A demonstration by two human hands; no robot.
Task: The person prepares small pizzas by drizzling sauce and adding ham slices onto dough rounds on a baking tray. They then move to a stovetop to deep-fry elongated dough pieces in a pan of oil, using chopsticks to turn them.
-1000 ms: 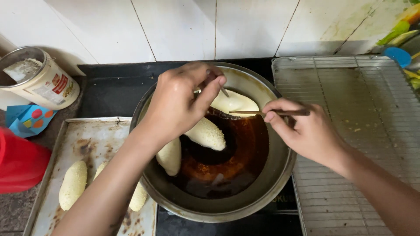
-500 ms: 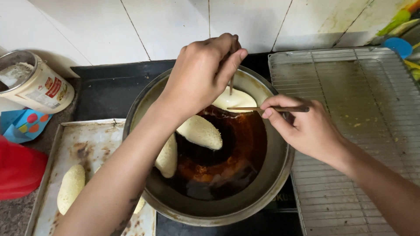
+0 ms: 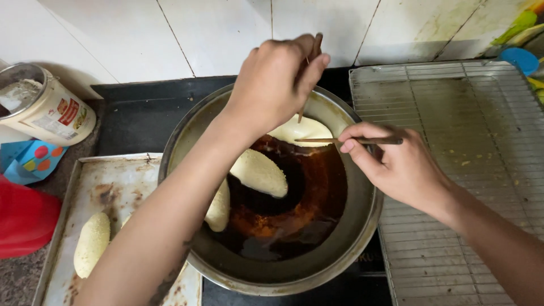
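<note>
A wide metal wok (image 3: 362,226) holds dark brown oil with three pale breaded pieces: one at the far rim (image 3: 309,129), one in the middle (image 3: 259,173), one at the left (image 3: 219,205). My left hand (image 3: 276,85) is above the wok's far edge, pinching a thin wooden stick held almost upright. My right hand (image 3: 399,167) is over the right rim and holds a second wooden stick (image 3: 345,140) level, its tip touching the far piece.
A worn metal tray (image 3: 102,181) at the left carries a raw breaded piece (image 3: 92,243). A wire cooling rack (image 3: 470,147) lies at the right. A tin can (image 3: 45,110), a blue packet and a red object sit at the far left. A white tiled wall is behind.
My left hand has risen from over the oil toward the wok's far edge, lifting its stick upright. My right hand and its stick have barely moved.
</note>
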